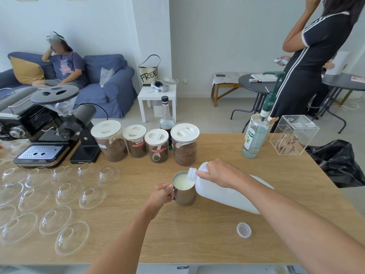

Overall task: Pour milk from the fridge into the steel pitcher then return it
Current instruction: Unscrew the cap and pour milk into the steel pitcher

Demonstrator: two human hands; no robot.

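Note:
A steel pitcher point(185, 196) stands on the wooden table point(217, 244), filled nearly to the rim with white milk. My left hand point(161, 195) grips its handle on the left side. A white plastic milk jug point(223, 196) lies tilted to the left, its open spout right over the pitcher's rim. My right hand point(217, 173) holds the jug near its neck from above. The jug's white cap point(244, 230) lies apart on the table, near the front right.
Several clear glass bowls point(65, 194) cover the table's left. Behind the pitcher stand white-lidded jars of coffee point(184, 147), a grinder point(83, 135) and an espresso machine point(39, 143). A syrup bottle point(254, 137) and an acrylic box point(292, 135) are back right. A person point(308, 56) stands beyond.

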